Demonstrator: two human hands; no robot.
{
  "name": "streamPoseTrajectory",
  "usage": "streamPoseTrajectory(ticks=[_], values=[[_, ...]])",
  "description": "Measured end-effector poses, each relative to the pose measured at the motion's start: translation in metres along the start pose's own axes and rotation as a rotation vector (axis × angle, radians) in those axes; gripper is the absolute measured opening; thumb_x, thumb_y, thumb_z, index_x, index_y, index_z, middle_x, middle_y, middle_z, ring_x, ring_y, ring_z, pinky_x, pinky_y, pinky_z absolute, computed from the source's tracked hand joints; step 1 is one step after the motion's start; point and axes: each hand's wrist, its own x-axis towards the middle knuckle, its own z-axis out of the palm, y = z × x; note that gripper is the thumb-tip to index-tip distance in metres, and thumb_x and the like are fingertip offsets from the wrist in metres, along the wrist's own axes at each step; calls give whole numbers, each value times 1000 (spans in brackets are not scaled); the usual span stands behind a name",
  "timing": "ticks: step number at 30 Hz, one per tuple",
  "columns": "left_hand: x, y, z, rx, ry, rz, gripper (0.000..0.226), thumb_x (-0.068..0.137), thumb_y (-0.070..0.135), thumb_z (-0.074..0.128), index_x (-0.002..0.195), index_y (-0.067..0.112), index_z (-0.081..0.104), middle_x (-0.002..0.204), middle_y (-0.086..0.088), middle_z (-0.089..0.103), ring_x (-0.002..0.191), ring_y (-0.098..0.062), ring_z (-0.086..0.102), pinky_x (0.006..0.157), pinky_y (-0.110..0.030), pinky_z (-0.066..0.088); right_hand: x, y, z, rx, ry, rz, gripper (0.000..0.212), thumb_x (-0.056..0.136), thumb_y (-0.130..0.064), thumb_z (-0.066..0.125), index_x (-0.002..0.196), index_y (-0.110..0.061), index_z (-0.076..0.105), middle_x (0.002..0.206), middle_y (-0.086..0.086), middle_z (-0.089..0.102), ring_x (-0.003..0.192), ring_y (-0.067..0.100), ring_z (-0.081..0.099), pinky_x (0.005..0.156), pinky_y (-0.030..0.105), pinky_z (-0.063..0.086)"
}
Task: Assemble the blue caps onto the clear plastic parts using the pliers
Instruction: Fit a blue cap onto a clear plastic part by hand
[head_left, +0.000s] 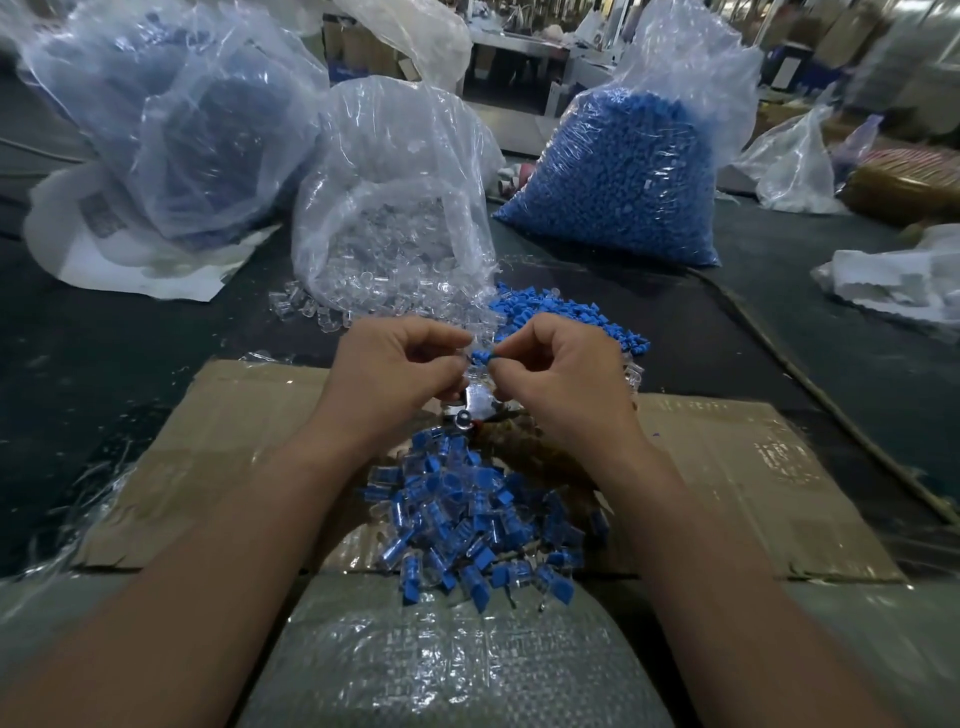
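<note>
A dark table (156, 338) carries a flat sheet of cardboard (727, 467) at the near side. At the far right stands a bag of blue caps (623, 182), and at the far centre an open bag of clear parts (395, 218) spills towards the hands. A pile of capped pieces (467, 525) lies near, between the forearms. Above it, the left hand (400, 374) curls its fingers round a clear part (474, 371), and the right hand (566, 379) pinches a blue cap (483, 357) against it. Shiny metal pliers (478, 408) lie just under them, mostly hidden.
</note>
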Motion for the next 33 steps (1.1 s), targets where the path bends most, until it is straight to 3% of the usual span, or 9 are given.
streamPoseTrajectory(ticks=[7,12,16,20,27,33], values=[[-3,5,4,26,-24,50,30,78,-4,66,92,23,66,76,3,68,65,-7,66,64,-16,55,0,1,-1,-35,-1,13,22,76,-9,68,66,-25,58,65,-9,62,63,8,63,61,22,54],[-2,7,4,-59,-27,17,23,79,-6,64,90,13,69,71,-2,68,59,-8,64,58,-16,53,1,0,-2,111,-87,7,16,75,-15,74,73,-22,60,67,-7,65,59,3,63,59,15,52],[-1,8,3,-189,-35,-27,23,78,-11,62,77,12,67,59,0,67,54,-13,61,55,-18,54,3,4,-6,185,-84,8,22,71,-22,76,86,-26,60,84,-9,65,79,2,63,73,19,53],[-1,8,2,-268,-46,-56,23,76,-13,61,75,9,66,56,0,65,50,-10,60,50,-18,51,1,2,-6,310,-206,-34,25,78,-8,69,95,-25,64,91,-10,67,89,5,66,82,22,53],[-1,9,2,-348,-44,-95,15,69,-5,67,68,9,64,52,-1,63,47,-10,58,46,-18,48,0,3,-5,361,-172,-112,25,76,-8,70,90,-28,66,87,-13,68,85,4,67,77,19,53],[1,11,-2,-400,-69,-189,21,72,-11,61,64,8,65,51,-3,62,44,-10,56,42,-17,46,-2,6,-4,323,-169,-206,39,74,2,69,105,-22,63,91,-17,64,88,-1,65,78,13,50]])
